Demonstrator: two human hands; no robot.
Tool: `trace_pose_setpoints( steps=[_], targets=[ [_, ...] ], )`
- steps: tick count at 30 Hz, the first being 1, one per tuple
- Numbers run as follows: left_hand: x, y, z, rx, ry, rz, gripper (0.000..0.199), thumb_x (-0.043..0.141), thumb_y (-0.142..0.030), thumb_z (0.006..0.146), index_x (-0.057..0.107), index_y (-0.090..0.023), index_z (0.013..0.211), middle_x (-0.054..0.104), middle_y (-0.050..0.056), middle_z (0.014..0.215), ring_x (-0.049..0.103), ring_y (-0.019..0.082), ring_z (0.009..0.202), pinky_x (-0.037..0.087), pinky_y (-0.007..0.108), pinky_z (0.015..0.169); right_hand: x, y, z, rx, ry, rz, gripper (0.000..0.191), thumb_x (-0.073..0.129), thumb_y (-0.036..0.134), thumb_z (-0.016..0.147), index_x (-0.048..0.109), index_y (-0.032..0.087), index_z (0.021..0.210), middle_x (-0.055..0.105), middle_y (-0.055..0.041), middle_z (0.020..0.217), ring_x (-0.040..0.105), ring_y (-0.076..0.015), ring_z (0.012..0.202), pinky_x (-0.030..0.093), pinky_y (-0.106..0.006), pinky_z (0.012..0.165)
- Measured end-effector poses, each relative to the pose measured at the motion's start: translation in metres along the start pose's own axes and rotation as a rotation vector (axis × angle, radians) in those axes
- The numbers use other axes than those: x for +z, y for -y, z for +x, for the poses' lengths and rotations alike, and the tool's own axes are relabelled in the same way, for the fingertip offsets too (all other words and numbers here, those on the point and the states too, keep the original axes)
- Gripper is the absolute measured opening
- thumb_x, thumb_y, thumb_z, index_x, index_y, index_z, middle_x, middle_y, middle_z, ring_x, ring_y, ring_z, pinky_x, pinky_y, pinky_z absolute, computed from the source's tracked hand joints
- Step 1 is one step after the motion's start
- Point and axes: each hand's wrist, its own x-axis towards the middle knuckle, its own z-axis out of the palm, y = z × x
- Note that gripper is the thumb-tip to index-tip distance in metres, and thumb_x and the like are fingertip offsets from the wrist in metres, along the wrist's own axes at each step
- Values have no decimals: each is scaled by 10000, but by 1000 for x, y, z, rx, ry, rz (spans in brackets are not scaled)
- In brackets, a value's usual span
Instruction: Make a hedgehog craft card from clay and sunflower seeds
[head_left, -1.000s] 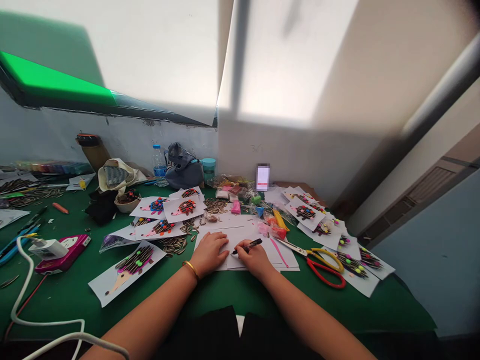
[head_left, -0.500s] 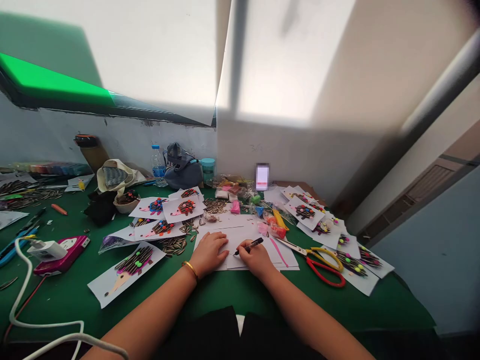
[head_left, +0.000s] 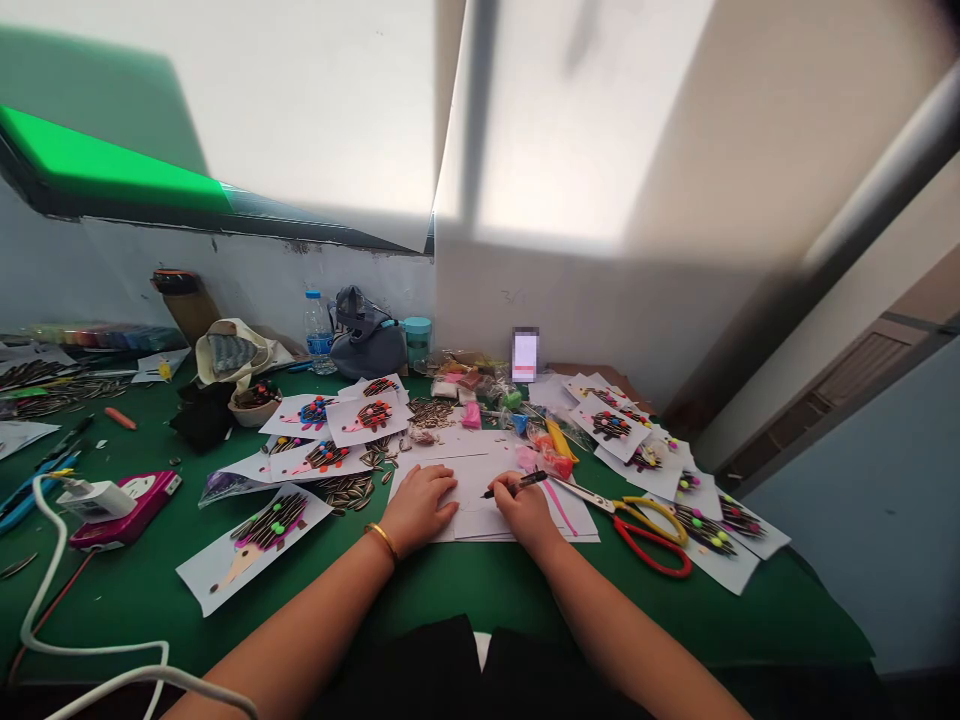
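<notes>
White paper sheets (head_left: 465,525) lie on the green table in front of me. My left hand (head_left: 424,505) rests flat on their left part, fingers stretched out, with a gold bracelet at the wrist. A black pen (head_left: 529,482) is gripped in my right hand (head_left: 521,512), its tip pointing left at the paper. Above the hands a dark line runs across the sheet. Close by my right hand a curved pink strip (head_left: 560,508) lies on the paper. Scissors (head_left: 645,520) with red and yellow handles are just to its right.
Hedgehog cards (head_left: 255,545) made with seeds lie on the left; more cards (head_left: 705,530) are spread at right. Loose sunflower seeds (head_left: 349,492) and bagged clay (head_left: 551,460) surround the paper. A phone (head_left: 525,355) stands at the wall. A magenta power strip (head_left: 127,510) and white cable are far left.
My right hand has shifted a little to the right with the pen, and the pen tip has moved right across the paper. My left hand has stayed in place.
</notes>
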Motion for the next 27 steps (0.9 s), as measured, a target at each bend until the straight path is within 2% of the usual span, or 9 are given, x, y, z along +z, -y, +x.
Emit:
trace_pose_setpoints(
  steps=[8,14,27],
  targets=[
    [0,0,0,-1,3,5,359,641,-295,813,651,-229,1165,609,84,1299,506,262,1254,256,515,1146,2,2,-1,-55,82,9,260,477,345,856,705,220,859,726,-17,827,661,-185,828,472,-273,749],
    [1,1,-1,1,-6,4,354,645,-298,809,651,-245,1159,605,80,1305,500,263,1262,249,515,1150,3,2,0,-65,109,-12,255,488,354,864,712,232,865,731,-8,816,664,-186,820,473,-274,721],
    [1,1,-1,0,-6,-5,354,659,-286,795,658,-248,1147,609,84,1298,509,266,1253,251,517,1151,4,-1,0,-76,90,-20,263,484,354,865,717,232,882,730,-12,849,659,-184,824,471,-272,736]
  ],
)
